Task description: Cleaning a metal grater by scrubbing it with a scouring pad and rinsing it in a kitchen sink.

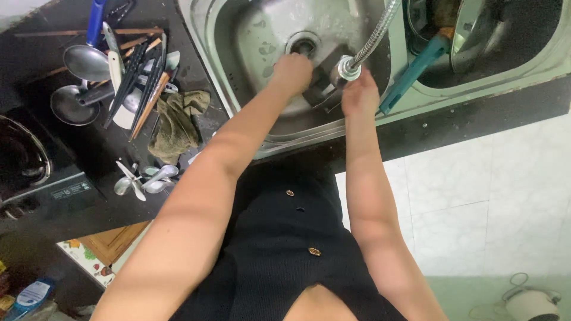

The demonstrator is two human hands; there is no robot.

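Both of my hands are over the left basin of a steel sink (238, 71), near the drain (303, 43). My left hand (291, 74) is closed around one end of a dark flat utensil (324, 80); what kind it is I cannot tell. My right hand (360, 95) grips the metal sprayer head (347, 68) of a flexible faucet hose (377, 32), held right beside the dark utensil. The basin floor is wet with foam.
The right basin holds a pot lid (476, 30) and a teal-handled tool (413, 71). On the dark counter to the left lie ladles (86, 62), chopsticks (146, 89), spoons (148, 178) and a brown rag (178, 125). A stove (30, 160) sits far left. Tiled floor (488, 190) is at right.
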